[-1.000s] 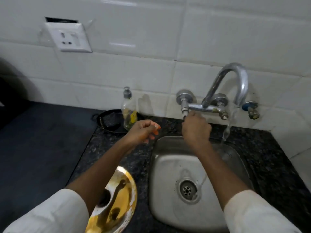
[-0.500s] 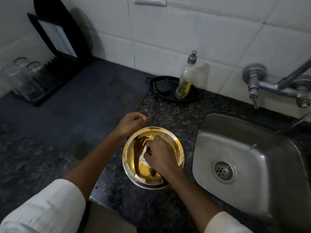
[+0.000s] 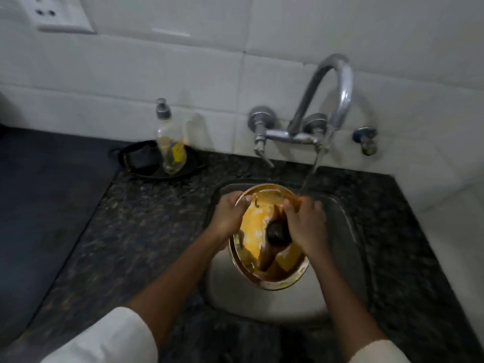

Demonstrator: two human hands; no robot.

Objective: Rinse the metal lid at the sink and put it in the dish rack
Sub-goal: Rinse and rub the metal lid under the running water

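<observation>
At the upper left of the frame a white wall socket point(image 3: 65, 14) sits in the tiled wall. Below it the dark speckled table point(image 3: 146, 218) runs across the picture. Against the wall, left of centre, a clear soap bottle point(image 3: 170, 142) with a grey pump stands on a black tray point(image 3: 141, 163). In the lower left a white sleeve point(image 3: 104, 339) covers the left arm. The left hand point(image 3: 227, 216) is closed on the left rim of the metal lid point(image 3: 259, 231), thumb over the edge. The lid is held tilted over the steel sink point(image 3: 262, 305) in the centre, its inner face smeared yellow and brown, with a dark knob in the middle. The right hand point(image 3: 305, 224) grips the lid's upper right rim, fingers curled. Above, the chrome tap point(image 3: 337, 95) arches from the wall, and a thin stream of water point(image 3: 310, 174) falls to the lid's far right edge beside the right hand. A small valve point(image 3: 365, 138) is fixed to the wall at right.
</observation>
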